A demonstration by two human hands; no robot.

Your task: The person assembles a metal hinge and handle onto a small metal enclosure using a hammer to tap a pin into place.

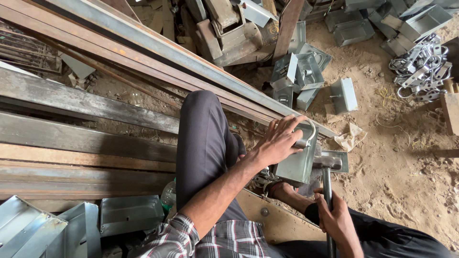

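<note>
1. I look down from the head camera at two bare hands at work over a sandy floor (406,162).
2. My left hand (279,141) lies on top of a grey metal box (297,165). Its grip is pressed around a curved metal handle (310,134) at the top of the box, with the fingers curled over the edge.
3. My right hand (337,222) has its grip closed tight around the dark shaft of a hammer (327,181). The hammer head sits just beside the box, on the right.
4. The box stands upright in front of my knees, near a long steel bar (158,45), with a flat metal plate (337,160) behind the hammer head.
5. How far along: I think the work is in the middle. The handle is already on this box, but the hammer is at the box, so I judge it is not yet done.
6. A pile of finished boxes (306,71) lies on the sand farther off, and a heap of loose handles (423,67) waits at the top right. So some boxes look done and more look left to do.
7. The boxes are thin, shiny grey sheet metal with sharp folded corners. The long bars are rusty brown and flat. The sand is dry and bumpy. My shirt sleeve (220,239) is checked cloth.
</note>
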